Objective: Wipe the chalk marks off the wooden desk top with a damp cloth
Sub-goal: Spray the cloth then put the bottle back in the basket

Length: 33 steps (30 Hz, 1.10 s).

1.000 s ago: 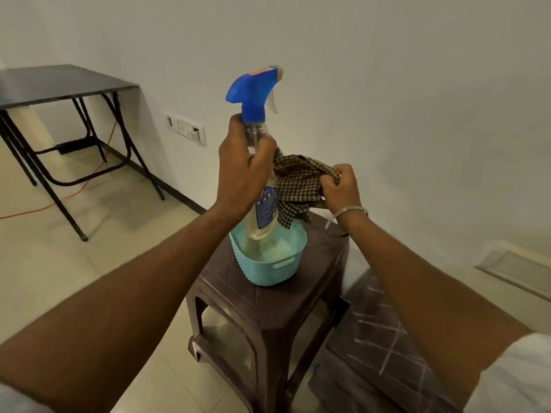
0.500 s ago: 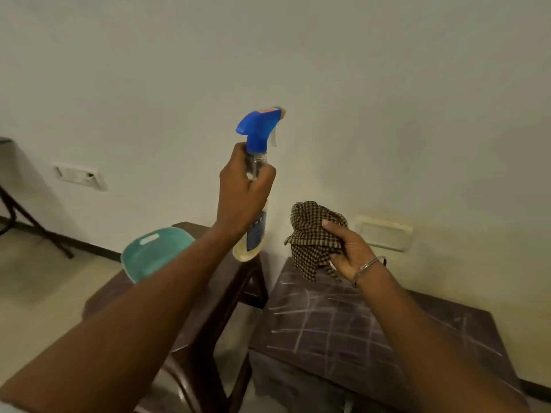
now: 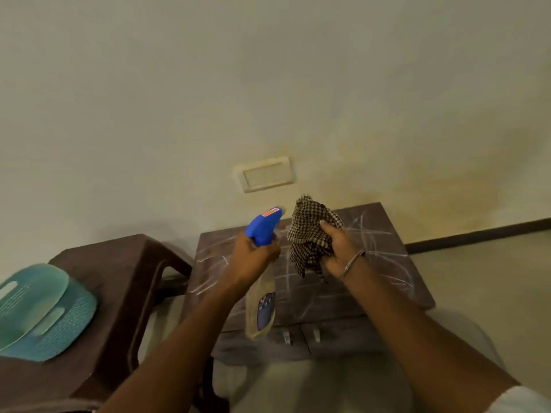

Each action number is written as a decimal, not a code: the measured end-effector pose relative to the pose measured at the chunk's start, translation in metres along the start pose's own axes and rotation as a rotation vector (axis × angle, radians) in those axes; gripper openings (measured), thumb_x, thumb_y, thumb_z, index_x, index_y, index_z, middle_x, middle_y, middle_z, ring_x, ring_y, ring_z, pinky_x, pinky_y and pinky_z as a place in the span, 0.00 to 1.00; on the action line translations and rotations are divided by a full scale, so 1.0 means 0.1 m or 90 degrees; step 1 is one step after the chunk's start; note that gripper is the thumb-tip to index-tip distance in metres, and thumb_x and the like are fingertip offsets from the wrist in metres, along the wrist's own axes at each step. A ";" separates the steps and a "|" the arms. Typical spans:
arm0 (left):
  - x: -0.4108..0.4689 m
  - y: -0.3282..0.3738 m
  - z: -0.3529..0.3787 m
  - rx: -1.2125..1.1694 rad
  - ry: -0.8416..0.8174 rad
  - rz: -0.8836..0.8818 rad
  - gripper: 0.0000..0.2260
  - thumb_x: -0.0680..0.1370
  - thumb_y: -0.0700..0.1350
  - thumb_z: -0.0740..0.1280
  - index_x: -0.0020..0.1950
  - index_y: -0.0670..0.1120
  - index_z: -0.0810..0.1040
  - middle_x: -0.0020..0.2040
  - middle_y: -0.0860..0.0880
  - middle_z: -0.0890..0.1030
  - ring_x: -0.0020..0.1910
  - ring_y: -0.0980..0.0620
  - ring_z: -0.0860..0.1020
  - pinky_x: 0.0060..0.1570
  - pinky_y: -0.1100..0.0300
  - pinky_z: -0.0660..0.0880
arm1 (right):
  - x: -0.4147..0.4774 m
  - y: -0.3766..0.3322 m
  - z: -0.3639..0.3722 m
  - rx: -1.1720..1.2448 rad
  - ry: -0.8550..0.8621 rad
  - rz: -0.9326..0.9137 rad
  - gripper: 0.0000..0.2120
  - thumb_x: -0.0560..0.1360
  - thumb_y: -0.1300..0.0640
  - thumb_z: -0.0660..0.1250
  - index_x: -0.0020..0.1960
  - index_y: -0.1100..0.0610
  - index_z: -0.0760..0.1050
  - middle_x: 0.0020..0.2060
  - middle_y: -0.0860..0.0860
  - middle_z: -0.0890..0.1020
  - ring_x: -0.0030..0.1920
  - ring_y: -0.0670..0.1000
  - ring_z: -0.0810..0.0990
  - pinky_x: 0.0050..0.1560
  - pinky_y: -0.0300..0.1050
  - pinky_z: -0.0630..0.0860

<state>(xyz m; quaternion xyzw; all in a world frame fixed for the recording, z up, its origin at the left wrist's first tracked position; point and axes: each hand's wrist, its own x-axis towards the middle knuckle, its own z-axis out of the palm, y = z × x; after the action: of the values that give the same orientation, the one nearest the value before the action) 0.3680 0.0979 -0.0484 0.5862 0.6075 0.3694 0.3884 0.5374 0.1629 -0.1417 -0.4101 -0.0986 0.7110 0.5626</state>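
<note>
Centrally, wooden desk [image 3: 384, 281]: dark brown, far edge against a pale wall, two small pale fittings on the front face. Chalk marks [image 3: 376, 234]: white lines, crossed and slanted, spread over the top from the left edge to the right edge, unwiped. Cloth [image 3: 308, 231]: brown-and-cream check, bunched, held in the air over the far half of the desk and clear of the top; whether it is damp cannot be told. Right hand [image 3: 337, 253]: fingers and thumb curled round the cloth's folds, gripping it; metal bangle [image 3: 354, 260] at the wrist, white sleeve [image 3: 524, 400] at the upper arm. Left hand [image 3: 253, 260]: wrapped round the neck of a spray bottle [image 3: 262, 308], gripping it. Bottle has a blue trigger head and a clear body with a dark label; it is tilted, nozzle just beside the cloth, base hanging over the desk's front edge towards the front-left corner. Stool [image 3: 128, 272]: brown plastic, just beside the desk's left edge. Basket [image 3: 44, 311]: teal, perforated, resting on the stool's top at the side away from the desk. Wall plate [image 3: 264, 174]: cream, rectangular, on the wall above the desk's far edge. Skirting [image 3: 477, 234]: dark strip at the foot of the wall, beyond the desk's right edge.
</note>
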 end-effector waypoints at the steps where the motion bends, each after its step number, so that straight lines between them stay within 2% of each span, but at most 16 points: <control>1: 0.01 -0.07 0.09 0.020 -0.004 -0.019 0.11 0.73 0.29 0.67 0.51 0.41 0.77 0.39 0.46 0.75 0.34 0.53 0.73 0.40 0.54 0.73 | -0.01 -0.02 -0.10 0.012 0.000 0.006 0.15 0.79 0.57 0.64 0.63 0.62 0.76 0.56 0.63 0.82 0.54 0.64 0.82 0.51 0.61 0.80; 4: 0.05 -0.20 0.32 0.040 0.004 -0.007 0.04 0.77 0.35 0.69 0.49 0.40 0.76 0.34 0.43 0.74 0.32 0.51 0.73 0.35 0.57 0.74 | 0.07 -0.07 -0.39 0.069 -0.025 0.027 0.18 0.79 0.53 0.62 0.64 0.61 0.77 0.58 0.61 0.81 0.54 0.61 0.81 0.61 0.59 0.75; 6: 0.09 -0.20 0.48 0.044 0.007 0.008 0.11 0.78 0.46 0.72 0.47 0.39 0.75 0.32 0.42 0.75 0.29 0.52 0.74 0.32 0.62 0.74 | 0.11 -0.12 -0.52 0.102 -0.028 0.017 0.17 0.79 0.52 0.61 0.62 0.61 0.78 0.56 0.60 0.82 0.53 0.59 0.81 0.61 0.57 0.74; 8: 0.13 -0.19 0.60 0.061 0.005 0.002 0.15 0.75 0.51 0.75 0.47 0.41 0.76 0.31 0.43 0.75 0.26 0.55 0.74 0.28 0.66 0.73 | 0.15 -0.17 -0.59 0.122 -0.038 0.006 0.15 0.80 0.51 0.60 0.57 0.60 0.79 0.49 0.58 0.85 0.50 0.58 0.82 0.58 0.56 0.75; 10: 0.16 -0.18 0.71 0.095 -0.012 -0.002 0.14 0.73 0.51 0.76 0.44 0.46 0.75 0.31 0.43 0.75 0.23 0.58 0.73 0.26 0.70 0.71 | 0.20 -0.20 -0.65 0.131 -0.033 0.003 0.16 0.80 0.49 0.60 0.55 0.59 0.80 0.47 0.57 0.86 0.50 0.58 0.82 0.58 0.57 0.76; 14: 0.19 -0.18 0.84 0.205 -0.030 0.018 0.14 0.74 0.54 0.76 0.45 0.48 0.74 0.31 0.46 0.76 0.23 0.60 0.73 0.26 0.73 0.70 | 0.26 -0.21 -0.73 0.159 -0.032 0.006 0.20 0.80 0.47 0.60 0.62 0.60 0.77 0.57 0.60 0.81 0.56 0.60 0.80 0.62 0.59 0.74; 16: 0.22 -0.16 0.85 0.241 -0.035 0.017 0.14 0.74 0.55 0.75 0.44 0.48 0.73 0.31 0.47 0.76 0.23 0.61 0.73 0.26 0.73 0.70 | 0.26 -0.22 -0.74 0.168 -0.029 0.001 0.19 0.80 0.47 0.59 0.61 0.60 0.78 0.57 0.59 0.82 0.56 0.60 0.80 0.61 0.59 0.75; 19: 0.26 -0.15 0.81 0.211 -0.028 0.011 0.15 0.73 0.53 0.76 0.43 0.47 0.74 0.31 0.45 0.77 0.22 0.61 0.73 0.26 0.72 0.71 | 0.26 -0.23 -0.75 0.177 -0.021 0.000 0.18 0.80 0.47 0.59 0.59 0.59 0.79 0.54 0.58 0.83 0.53 0.60 0.81 0.54 0.57 0.78; 21: 0.27 -0.14 0.78 0.209 -0.009 0.011 0.12 0.74 0.53 0.76 0.45 0.50 0.74 0.31 0.45 0.78 0.23 0.60 0.75 0.27 0.68 0.73 | 0.26 -0.22 -0.76 0.179 -0.021 0.004 0.18 0.80 0.47 0.59 0.59 0.59 0.79 0.52 0.58 0.83 0.51 0.60 0.81 0.51 0.56 0.78; 24: 0.27 -0.15 0.75 0.227 0.044 0.040 0.09 0.76 0.49 0.74 0.44 0.51 0.74 0.34 0.40 0.80 0.28 0.52 0.77 0.32 0.55 0.78 | 0.24 -0.21 -0.79 0.180 -0.038 0.004 0.19 0.80 0.48 0.58 0.58 0.59 0.79 0.49 0.57 0.84 0.49 0.59 0.82 0.49 0.54 0.79; 26: 0.24 -0.13 0.74 0.247 0.016 0.052 0.12 0.75 0.51 0.75 0.41 0.50 0.74 0.34 0.40 0.80 0.28 0.53 0.77 0.32 0.62 0.76 | 0.22 -0.21 -0.80 0.182 -0.049 0.001 0.19 0.80 0.48 0.58 0.59 0.59 0.79 0.49 0.57 0.84 0.50 0.59 0.81 0.48 0.54 0.78; 28: 0.22 -0.11 0.73 0.257 -0.046 0.039 0.13 0.74 0.54 0.76 0.42 0.49 0.74 0.33 0.45 0.78 0.25 0.59 0.75 0.28 0.71 0.73 | 0.20 -0.22 -0.81 0.177 -0.046 0.000 0.19 0.80 0.47 0.58 0.61 0.59 0.78 0.52 0.58 0.83 0.52 0.59 0.81 0.48 0.54 0.78; 30: 0.21 -0.10 0.72 0.244 -0.058 0.020 0.15 0.72 0.55 0.76 0.46 0.47 0.75 0.33 0.45 0.78 0.23 0.60 0.75 0.26 0.72 0.72 | 0.20 -0.23 -0.81 0.174 -0.042 0.000 0.19 0.80 0.47 0.58 0.62 0.58 0.77 0.53 0.58 0.83 0.52 0.60 0.80 0.49 0.55 0.78; 33: 0.21 -0.11 0.71 0.246 -0.019 0.022 0.17 0.72 0.57 0.75 0.51 0.48 0.75 0.33 0.45 0.79 0.23 0.59 0.76 0.26 0.72 0.72 | 0.18 -0.23 -0.81 0.181 -0.047 -0.001 0.19 0.80 0.47 0.57 0.60 0.58 0.78 0.53 0.58 0.83 0.52 0.60 0.81 0.51 0.56 0.78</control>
<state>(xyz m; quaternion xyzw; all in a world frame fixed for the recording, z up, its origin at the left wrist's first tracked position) 0.4270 0.1175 -0.0889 0.6654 0.6512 0.2438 0.2716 0.6101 0.1606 -0.1886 -0.3002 -0.0179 0.7320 0.6113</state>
